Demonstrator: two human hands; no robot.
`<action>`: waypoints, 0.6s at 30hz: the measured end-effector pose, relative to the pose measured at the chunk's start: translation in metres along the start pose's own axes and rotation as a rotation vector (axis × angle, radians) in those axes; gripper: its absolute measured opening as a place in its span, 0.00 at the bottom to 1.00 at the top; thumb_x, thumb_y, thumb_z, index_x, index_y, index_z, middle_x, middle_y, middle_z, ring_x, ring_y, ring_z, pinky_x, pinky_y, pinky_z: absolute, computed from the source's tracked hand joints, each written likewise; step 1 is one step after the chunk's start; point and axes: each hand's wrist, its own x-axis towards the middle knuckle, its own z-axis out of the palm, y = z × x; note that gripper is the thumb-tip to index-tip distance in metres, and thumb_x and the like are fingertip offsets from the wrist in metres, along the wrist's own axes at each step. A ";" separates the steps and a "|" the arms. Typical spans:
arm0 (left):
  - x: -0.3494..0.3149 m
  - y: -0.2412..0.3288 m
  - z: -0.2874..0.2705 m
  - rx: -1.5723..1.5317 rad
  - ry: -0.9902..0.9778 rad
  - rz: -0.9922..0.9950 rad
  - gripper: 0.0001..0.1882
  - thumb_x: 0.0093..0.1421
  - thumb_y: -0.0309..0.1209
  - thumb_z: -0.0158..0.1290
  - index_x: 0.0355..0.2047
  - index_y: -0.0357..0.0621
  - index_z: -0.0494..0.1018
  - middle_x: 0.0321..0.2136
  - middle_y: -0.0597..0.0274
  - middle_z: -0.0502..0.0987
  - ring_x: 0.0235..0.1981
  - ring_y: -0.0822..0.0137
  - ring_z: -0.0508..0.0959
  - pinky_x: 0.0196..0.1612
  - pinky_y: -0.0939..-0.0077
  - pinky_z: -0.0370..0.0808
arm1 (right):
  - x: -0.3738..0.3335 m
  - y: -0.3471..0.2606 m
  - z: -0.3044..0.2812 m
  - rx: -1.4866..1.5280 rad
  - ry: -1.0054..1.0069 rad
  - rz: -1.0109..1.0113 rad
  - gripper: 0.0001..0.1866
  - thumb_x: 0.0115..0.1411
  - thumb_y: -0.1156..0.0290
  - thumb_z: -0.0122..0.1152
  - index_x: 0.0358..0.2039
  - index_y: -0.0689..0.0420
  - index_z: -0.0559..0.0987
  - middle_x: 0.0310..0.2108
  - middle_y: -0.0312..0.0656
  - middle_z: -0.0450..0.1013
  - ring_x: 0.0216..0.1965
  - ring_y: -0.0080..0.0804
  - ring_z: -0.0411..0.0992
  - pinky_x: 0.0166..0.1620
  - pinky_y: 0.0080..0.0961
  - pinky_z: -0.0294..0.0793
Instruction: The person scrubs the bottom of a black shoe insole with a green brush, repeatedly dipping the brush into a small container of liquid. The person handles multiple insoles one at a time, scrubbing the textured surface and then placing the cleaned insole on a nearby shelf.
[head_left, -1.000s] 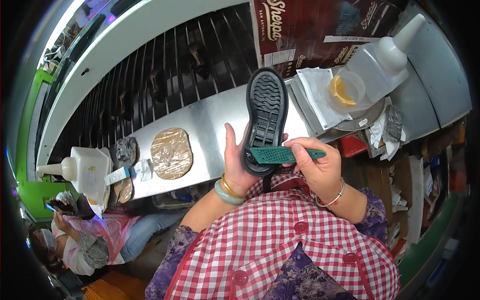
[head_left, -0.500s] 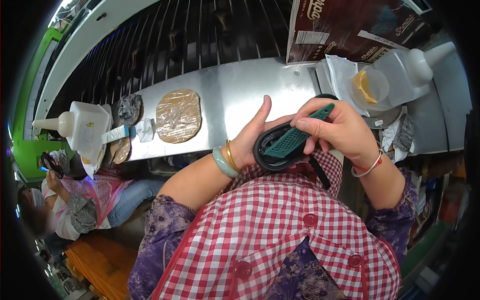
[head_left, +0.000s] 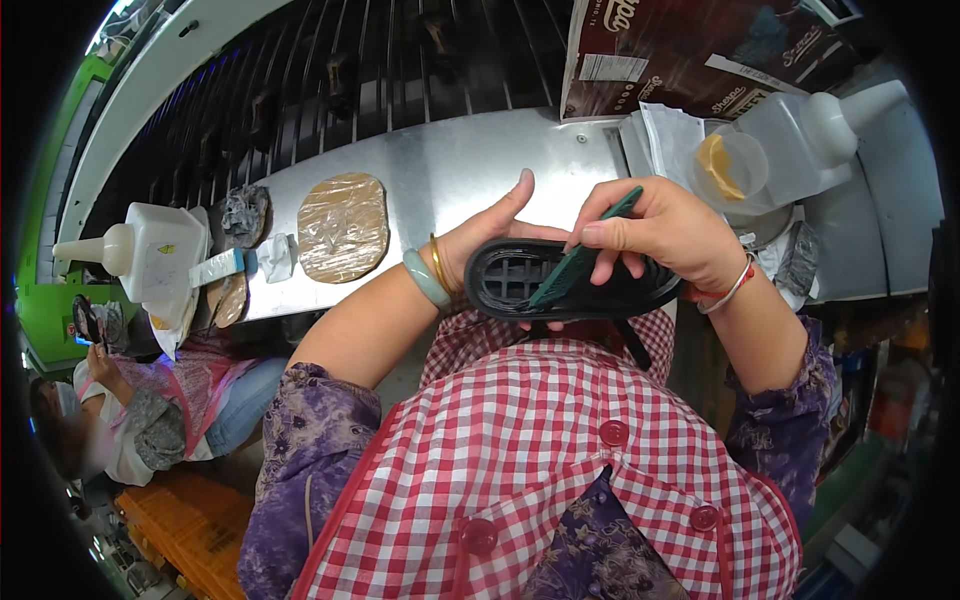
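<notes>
My left hand (head_left: 487, 226) grips a black shoe sole (head_left: 500, 280) from behind and below, its thumb stretched away from the sole and its fingertips showing at the near edge. The sole lies level in front of my apron, its hollow, grid-patterned inside facing up. In my right hand (head_left: 680, 232) a thin green strip (head_left: 575, 262) is pinched between thumb and fingers. The strip stands tilted, seen nearly edge-on, with its lower end down in the sole's hollow. My right hand covers part of the sole's right end.
On the metal bench (head_left: 440, 165) lie a plastic-wrapped brown pad (head_left: 343, 228) and a white squeeze bottle (head_left: 160, 250). At right stand a clear cup (head_left: 735, 165), another bottle (head_left: 800, 150) and a dark red carton (head_left: 690, 60). Behind runs a barred conveyor (head_left: 380, 60). A person (head_left: 165, 400) sits at left.
The sole has swung from slanting to lying across me, showing its inner grid. The green strip has turned from broad side to nearly edge-on; my right hand has shifted slightly left.
</notes>
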 end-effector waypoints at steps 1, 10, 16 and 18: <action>-0.001 0.000 -0.001 -0.011 0.037 -0.009 0.55 0.50 0.74 0.28 0.57 0.33 0.59 0.44 0.47 0.73 0.39 0.51 0.78 0.39 0.55 0.79 | -0.003 0.003 -0.004 0.014 0.003 -0.016 0.10 0.57 0.64 0.59 0.30 0.58 0.78 0.18 0.38 0.75 0.15 0.14 0.65 0.19 0.12 0.60; -0.006 0.004 -0.008 -0.047 0.076 -0.032 0.47 0.57 0.66 0.31 0.58 0.31 0.57 0.48 0.42 0.71 0.47 0.50 0.75 0.44 0.54 0.77 | -0.050 0.026 -0.029 0.089 0.106 0.104 0.07 0.58 0.71 0.59 0.31 0.61 0.79 0.28 0.38 0.76 0.24 0.20 0.75 0.21 0.08 0.65; -0.032 0.021 0.002 0.142 0.233 0.390 0.30 0.63 0.43 0.42 0.59 0.35 0.57 0.55 0.44 0.64 0.52 0.51 0.71 0.55 0.54 0.68 | -0.086 0.053 -0.063 0.287 0.740 -0.430 0.11 0.61 0.65 0.55 0.33 0.60 0.79 0.29 0.36 0.76 0.21 0.14 0.69 0.22 0.09 0.62; -0.038 0.028 -0.004 0.356 0.282 0.666 0.28 0.61 0.38 0.44 0.60 0.40 0.57 0.56 0.45 0.63 0.55 0.49 0.66 0.56 0.45 0.64 | -0.093 0.052 -0.084 0.177 0.963 -0.472 0.12 0.61 0.64 0.55 0.35 0.60 0.79 0.30 0.35 0.75 0.24 0.14 0.70 0.24 0.10 0.63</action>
